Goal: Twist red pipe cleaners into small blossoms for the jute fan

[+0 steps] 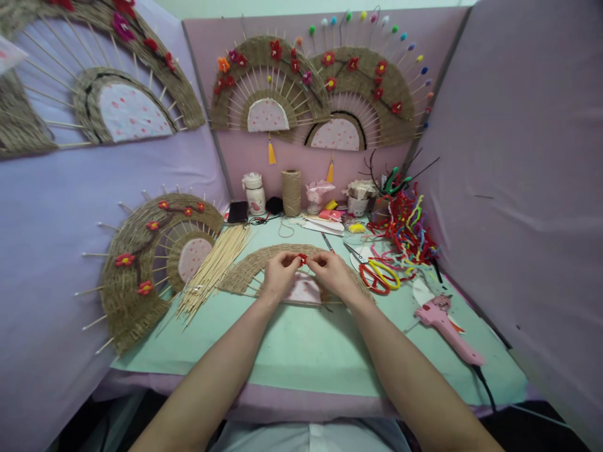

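Note:
Both my hands meet over a woven twine fan (252,267) that lies on the green tabletop. Between their fingertips is a small red flower (303,258). My left hand (281,271) pinches it from the left, and my right hand (331,271) has its fingers pressed together at the flower's right side. Below the hands shows the fan's pale, half-round centre (303,290), with reddish marks on it. The hands hide part of the fan's woven band.
Thin wooden sticks (214,270) lie left of the fan. Scissors (377,276), a pink glue gun (450,329) with a cord and tangled pipe cleaners (405,226) are at right. A bottle (254,193) and twine spool (291,193) stand behind. Finished fans hang on the walls.

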Motion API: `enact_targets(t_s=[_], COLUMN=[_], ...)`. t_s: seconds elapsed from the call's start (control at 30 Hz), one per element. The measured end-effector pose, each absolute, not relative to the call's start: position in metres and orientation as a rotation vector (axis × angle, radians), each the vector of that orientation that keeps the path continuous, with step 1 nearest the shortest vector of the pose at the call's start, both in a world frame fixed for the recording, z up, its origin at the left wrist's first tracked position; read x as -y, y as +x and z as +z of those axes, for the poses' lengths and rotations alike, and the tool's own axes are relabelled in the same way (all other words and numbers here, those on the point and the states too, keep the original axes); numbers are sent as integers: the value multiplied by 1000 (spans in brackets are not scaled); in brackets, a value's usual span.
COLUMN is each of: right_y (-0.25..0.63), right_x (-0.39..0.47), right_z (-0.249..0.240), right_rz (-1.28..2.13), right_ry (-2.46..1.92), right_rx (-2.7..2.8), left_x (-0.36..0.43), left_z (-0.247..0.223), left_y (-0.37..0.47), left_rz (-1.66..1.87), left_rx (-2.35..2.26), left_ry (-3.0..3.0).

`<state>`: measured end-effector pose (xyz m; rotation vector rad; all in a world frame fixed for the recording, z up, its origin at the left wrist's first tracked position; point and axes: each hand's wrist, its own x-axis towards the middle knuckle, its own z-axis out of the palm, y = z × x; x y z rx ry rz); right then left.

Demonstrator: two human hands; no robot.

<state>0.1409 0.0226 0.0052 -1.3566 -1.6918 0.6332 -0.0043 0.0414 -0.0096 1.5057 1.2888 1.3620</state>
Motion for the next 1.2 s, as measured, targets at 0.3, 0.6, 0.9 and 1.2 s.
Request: enact_targets(t_s=[0.3,0.6,0.9,1.2], right_y=[136,134,141,139], right_x=[-24,-23,-27,-23], right_z=[-2,1,0,6], right_rz=[655,595,653,575], right_ry=[-1410,-1431,-1373,-1391], right_rx=[1633,1590,1546,1653], left_x=[-42,-44,-42,-37], left_z=[-17,-17,-13,-11], left_y=[-4,-2,-1,0], left_rz=[1290,1293,1281,1212], left_rx=[-1275,-1325,-1234,-1213], left_ry=[1549,1480,1371,1472])
